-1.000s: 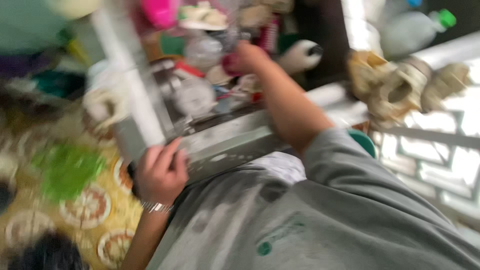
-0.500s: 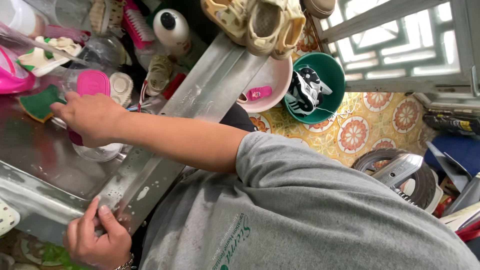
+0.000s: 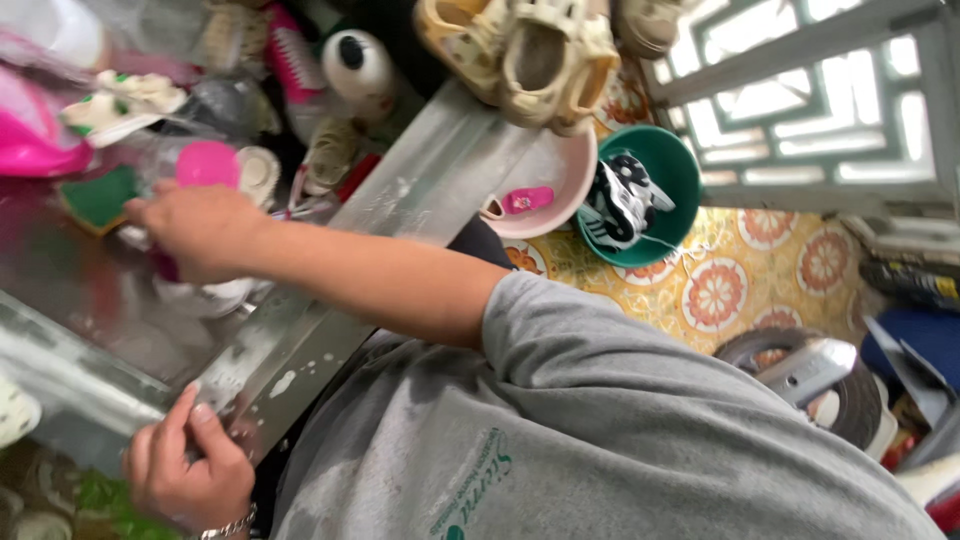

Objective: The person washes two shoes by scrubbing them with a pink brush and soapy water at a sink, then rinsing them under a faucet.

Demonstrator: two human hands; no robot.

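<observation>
The person's right hand reaches out over a metal sink at nine o'clock in the view, its fingers curled downward over a pale shoe lying in the basin; whether they actually grip it cannot be told, since the hand hides the contact. Just beyond the knuckles, toward eleven o'clock, sit a pink lid and a green sponge. The left hand, at seven o'clock, has its fingers bent over the sink's front rim, thumb pressed on the metal edge, a bracelet at the wrist. At twelve o'clock beige shoes rest on the rim's far end. At two o'clock a pink basin touches a green basin holding a black-and-white shoe, both on patterned floor tiles.
</observation>
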